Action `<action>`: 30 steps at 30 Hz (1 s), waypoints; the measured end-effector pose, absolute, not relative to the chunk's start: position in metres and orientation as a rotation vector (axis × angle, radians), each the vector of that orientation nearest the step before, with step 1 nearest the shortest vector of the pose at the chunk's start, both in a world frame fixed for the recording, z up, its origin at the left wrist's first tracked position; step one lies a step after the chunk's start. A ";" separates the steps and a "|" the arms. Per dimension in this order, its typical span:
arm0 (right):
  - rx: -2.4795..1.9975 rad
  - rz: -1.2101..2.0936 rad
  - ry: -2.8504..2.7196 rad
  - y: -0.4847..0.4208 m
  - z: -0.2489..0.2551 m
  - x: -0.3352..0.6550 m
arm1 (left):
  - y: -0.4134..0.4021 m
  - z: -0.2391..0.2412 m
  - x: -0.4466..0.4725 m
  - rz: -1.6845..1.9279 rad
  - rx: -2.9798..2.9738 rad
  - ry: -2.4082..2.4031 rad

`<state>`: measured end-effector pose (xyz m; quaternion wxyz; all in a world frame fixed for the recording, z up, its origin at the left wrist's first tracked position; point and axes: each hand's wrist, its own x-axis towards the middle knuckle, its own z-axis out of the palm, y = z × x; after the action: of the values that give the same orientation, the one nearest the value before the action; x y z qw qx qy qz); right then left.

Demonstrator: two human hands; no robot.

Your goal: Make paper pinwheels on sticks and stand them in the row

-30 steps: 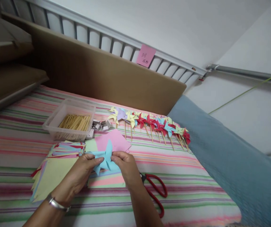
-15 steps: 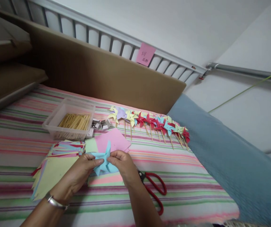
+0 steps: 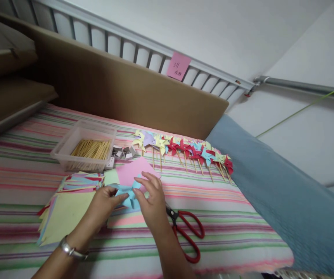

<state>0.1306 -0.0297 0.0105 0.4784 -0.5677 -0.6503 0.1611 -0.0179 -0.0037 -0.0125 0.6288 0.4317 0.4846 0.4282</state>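
A light blue paper pinwheel (image 3: 126, 192) lies low over the striped cloth. My left hand (image 3: 104, 203) pinches its left side between thumb and fingers. My right hand (image 3: 151, 199) rests over its right side, the thumb at the pinwheel's middle and the other fingers spread out above it. Under the pinwheel lie a pink paper square (image 3: 134, 172) and a pale green one (image 3: 112, 177). A silver bangle (image 3: 72, 250) is on my left wrist.
Red-handled scissors (image 3: 186, 232) lie just right of my right hand. A clear tub of wooden sticks (image 3: 83, 149), a stack of coloured paper (image 3: 68, 203), small metal clips (image 3: 123, 152) and a row of finished pinwheels (image 3: 184, 151) sit on the striped cloth (image 3: 24, 174). A cardboard sheet (image 3: 120, 89) stands behind.
My hands have lowered the blue pinwheel toward the cloth. My right hand's fingers have opened out and spread over it, where before they pinched it.
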 end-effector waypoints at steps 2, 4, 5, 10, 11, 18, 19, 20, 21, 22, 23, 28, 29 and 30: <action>-1.389 0.256 -1.706 -0.032 0.011 0.128 | -0.003 -0.017 -0.017 1.004 1.031 1.130; -1.402 0.168 -1.761 -0.032 0.009 0.126 | -0.003 -0.020 -0.016 1.023 1.057 1.131; -1.406 0.134 -1.774 -0.032 0.008 0.125 | -0.003 -0.021 -0.016 1.028 1.056 1.128; -1.402 0.037 -1.806 -0.032 0.004 0.124 | -0.002 -0.023 -0.017 1.047 1.028 1.117; -1.401 0.029 -1.815 -0.032 0.004 0.124 | -0.002 -0.022 -0.018 1.051 1.020 1.124; -1.433 0.045 -1.892 -0.034 0.008 0.124 | -0.005 -0.017 -0.021 1.020 0.959 1.148; -1.434 0.067 -1.887 -0.033 0.008 0.124 | -0.005 -0.016 -0.021 1.007 0.952 1.141; -1.432 0.095 -1.871 -0.033 0.009 0.125 | -0.004 -0.015 -0.022 0.996 0.941 1.130; -1.432 0.128 -1.846 -0.033 0.009 0.125 | -0.004 -0.014 -0.022 0.990 0.928 1.116; -1.432 0.161 -1.811 -0.033 0.010 0.126 | -0.004 -0.014 -0.023 0.992 0.912 1.099; -1.433 0.195 -1.770 -0.033 0.009 0.126 | -0.003 -0.013 -0.024 1.003 0.894 1.083; -1.454 0.488 -1.458 -0.030 0.002 0.128 | -0.003 -0.013 -0.026 1.130 0.804 1.098; -1.453 0.600 -1.370 -0.029 0.000 0.128 | -0.003 -0.013 -0.026 1.138 0.794 1.102; -1.449 0.704 -1.288 -0.028 -0.001 0.129 | -0.004 -0.013 -0.026 1.130 0.790 1.097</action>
<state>0.1288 -0.0283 -0.0014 0.5139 -0.6026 -0.5357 0.2929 -0.0261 -0.0037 -0.0130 0.6364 0.3458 0.4803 0.4947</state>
